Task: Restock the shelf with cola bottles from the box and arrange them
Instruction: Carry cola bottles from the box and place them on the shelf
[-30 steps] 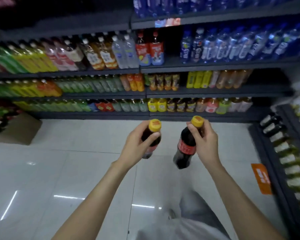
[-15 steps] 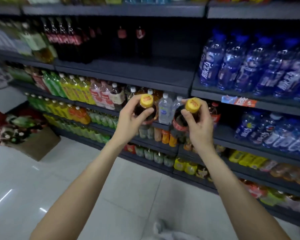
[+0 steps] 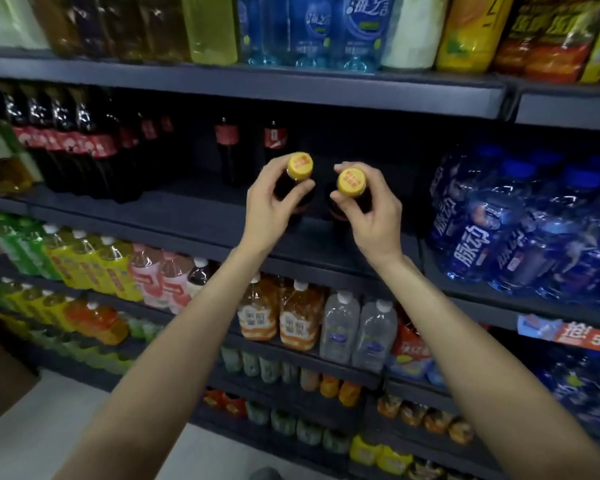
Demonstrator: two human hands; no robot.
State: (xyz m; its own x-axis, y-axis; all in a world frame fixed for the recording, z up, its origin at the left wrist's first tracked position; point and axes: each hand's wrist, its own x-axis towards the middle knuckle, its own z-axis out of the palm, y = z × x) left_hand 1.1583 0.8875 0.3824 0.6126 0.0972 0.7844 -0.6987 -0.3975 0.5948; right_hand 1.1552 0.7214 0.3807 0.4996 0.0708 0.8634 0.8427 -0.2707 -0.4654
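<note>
My left hand (image 3: 271, 206) grips one yellow-capped cola bottle (image 3: 297, 188) by its neck and my right hand (image 3: 371, 209) grips another (image 3: 347, 199), both held side by side over the dark shelf (image 3: 187, 216).

two hands (image 3: 271, 206), two yellow-capped cola bottles (image 3: 300, 168)

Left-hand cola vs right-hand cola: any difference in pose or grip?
The left-hand cola sits slightly higher and further left than the right-hand cola. The left hand wraps its neck from the left; the right hand wraps its own from the right. Both have yellow caps, dark contents, and are held near the neck over the dark shelf.
</note>
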